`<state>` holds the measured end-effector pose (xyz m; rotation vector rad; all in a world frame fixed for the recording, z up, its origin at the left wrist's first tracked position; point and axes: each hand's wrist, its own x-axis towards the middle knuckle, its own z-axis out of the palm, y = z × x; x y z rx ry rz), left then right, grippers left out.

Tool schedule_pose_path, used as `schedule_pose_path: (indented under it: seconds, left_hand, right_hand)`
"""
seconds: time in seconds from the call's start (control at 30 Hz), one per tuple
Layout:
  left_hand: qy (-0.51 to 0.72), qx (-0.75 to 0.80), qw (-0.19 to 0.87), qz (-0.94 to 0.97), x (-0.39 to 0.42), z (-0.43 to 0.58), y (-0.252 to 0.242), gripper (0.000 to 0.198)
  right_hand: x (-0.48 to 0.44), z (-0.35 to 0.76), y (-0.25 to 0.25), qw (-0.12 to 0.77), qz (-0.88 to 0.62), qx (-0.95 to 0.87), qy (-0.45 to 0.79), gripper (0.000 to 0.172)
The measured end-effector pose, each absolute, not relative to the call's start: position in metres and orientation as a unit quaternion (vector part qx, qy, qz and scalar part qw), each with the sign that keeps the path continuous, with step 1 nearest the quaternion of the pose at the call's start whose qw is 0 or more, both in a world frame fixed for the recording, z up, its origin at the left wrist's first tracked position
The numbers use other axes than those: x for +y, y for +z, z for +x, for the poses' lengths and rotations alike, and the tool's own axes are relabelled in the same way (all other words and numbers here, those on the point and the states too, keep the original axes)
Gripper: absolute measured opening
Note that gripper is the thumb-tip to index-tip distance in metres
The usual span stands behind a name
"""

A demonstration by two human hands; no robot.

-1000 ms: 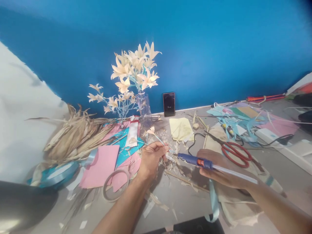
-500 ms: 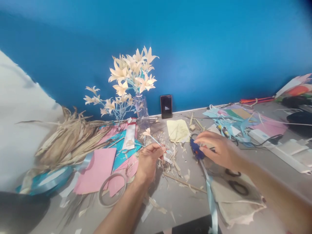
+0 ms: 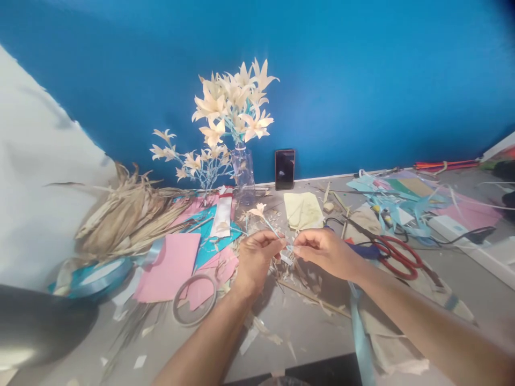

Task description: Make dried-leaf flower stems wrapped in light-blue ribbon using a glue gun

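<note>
My left hand (image 3: 257, 260) pinches the thin blue stem of a small cream flower (image 3: 258, 209), which leans up and to the left. Close beside it, my right hand (image 3: 328, 252) has thumb and forefinger pressed together at the stem's lower end, on a small light-blue strip (image 3: 290, 248). A blue tool (image 3: 364, 250) lies partly hidden behind my right hand and wrist. Red-handled scissors (image 3: 402, 258) rest to the right of it. Dry scraps and a thin stick (image 3: 314, 298) lie below my hands.
A clear vase (image 3: 243, 177) of cream flowers stands near the blue wall, beside an upright phone (image 3: 285, 169). Dried husks (image 3: 120, 214), pink paper (image 3: 167, 268), a tape ring (image 3: 176, 305) and a ribbon roll (image 3: 100, 276) lie left. A white power strip (image 3: 475, 249) lies right.
My right hand has moved left from the blue tool to the stem's lower end, and its fingers have closed there. The red-handled scissors now show. The view has shifted slightly.
</note>
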<state>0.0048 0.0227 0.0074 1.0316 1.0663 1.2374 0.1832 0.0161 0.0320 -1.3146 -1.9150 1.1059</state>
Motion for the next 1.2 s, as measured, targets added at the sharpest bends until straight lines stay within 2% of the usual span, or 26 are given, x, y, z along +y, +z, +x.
schedule_pose_path:
  seconds: [0.13, 0.33, 0.47, 0.73, 0.9, 1.2]
  left_hand:
    - [0.510, 0.475, 0.549, 0.461, 0.023, 0.005, 0.003, 0.010]
    - [0.496, 0.508, 0.507, 0.489, 0.025, 0.003, 0.000, 0.015]
    - [0.480, 0.525, 0.487, 0.507, 0.025, 0.002, 0.000, 0.021]
    - [0.491, 0.557, 0.432, 0.512, 0.021, 0.006, 0.001, 0.029]
    - [0.510, 0.572, 0.436, 0.472, 0.020, 0.009, 0.000, 0.032]
    - [0.535, 0.567, 0.443, 0.443, 0.017, 0.012, -0.001, 0.029]
  right_hand:
    - [0.015, 0.177, 0.025, 0.307, -0.507, -0.723, 0.355, 0.016]
    - [0.014, 0.171, 0.006, 0.368, -0.464, -0.795, 0.128, 0.014]
    - [0.014, 0.170, 0.000, 0.368, -0.412, -0.833, 0.034, 0.018]
    - [0.011, 0.169, -0.002, 0.303, -0.403, -0.862, -0.058, 0.018]
    - [0.006, 0.166, 0.000, 0.259, -0.392, -0.877, -0.105, 0.025]
    - [0.002, 0.156, -0.012, 0.263, -0.422, -0.863, -0.084, 0.020]
